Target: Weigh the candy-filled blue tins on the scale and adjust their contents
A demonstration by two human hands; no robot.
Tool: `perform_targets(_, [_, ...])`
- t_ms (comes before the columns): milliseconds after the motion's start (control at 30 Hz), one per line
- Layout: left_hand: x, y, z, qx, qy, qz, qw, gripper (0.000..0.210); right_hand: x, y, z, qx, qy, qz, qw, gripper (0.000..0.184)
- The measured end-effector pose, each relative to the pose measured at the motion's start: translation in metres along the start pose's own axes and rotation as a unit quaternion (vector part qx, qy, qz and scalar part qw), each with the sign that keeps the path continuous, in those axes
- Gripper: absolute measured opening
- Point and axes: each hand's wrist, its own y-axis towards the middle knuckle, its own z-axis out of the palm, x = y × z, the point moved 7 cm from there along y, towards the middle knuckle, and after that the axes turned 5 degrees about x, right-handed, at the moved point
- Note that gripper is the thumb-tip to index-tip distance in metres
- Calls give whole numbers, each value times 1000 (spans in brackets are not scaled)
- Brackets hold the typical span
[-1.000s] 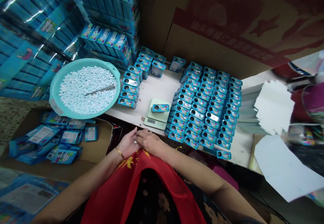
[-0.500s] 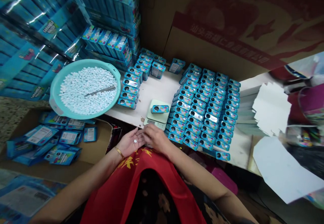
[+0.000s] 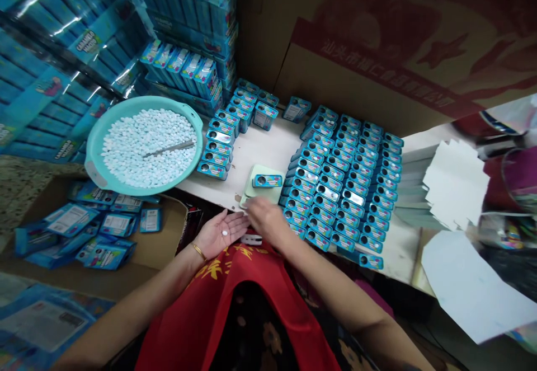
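Observation:
My left hand (image 3: 220, 232) lies palm up with its fingers stretched out, and one small white candy (image 3: 225, 233) rests on the palm. Just beside its fingertips, my right hand (image 3: 267, 219) is held palm down with the fingers bent together; whatever is in them is hidden. It covers the front edge of a pale green scale (image 3: 249, 183). On that scale lies a blue candy box (image 3: 267, 181) with a dark round hole in its top face.
Left of the scale stands a turquoise basin (image 3: 90, 150) of white candies with a metal tool (image 3: 170, 148) on them. Rows of blue boxes (image 3: 331, 183) fill the right side. A carton (image 3: 168, 242) of boxes is at lower left, and a stack of white card (image 3: 455, 183) at right.
My right hand has moved up and right, away from my left palm toward the scale's front edge. More of my left fingers shows. The candy stays on the palm.

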Motion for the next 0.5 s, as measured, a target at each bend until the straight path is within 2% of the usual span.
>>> perform_targets(100, [3, 0, 2, 18, 3, -11, 1000, 39, 41, -8, 40, 130, -12, -72, 989, 20])
perform_targets(167, [6, -2, 3, 16, 12, -31, 999, 45, 49, -10, 55, 166, -21, -80, 983, 18])
perform_targets(267, [7, -4, 3, 8, 17, -34, 999, 48, 49, -9, 61, 176, -30, -87, 980, 18])
perform_targets(500, [6, -5, 2, 19, 21, -34, 999, 47, 48, -8, 54, 164, -21, -84, 983, 15])
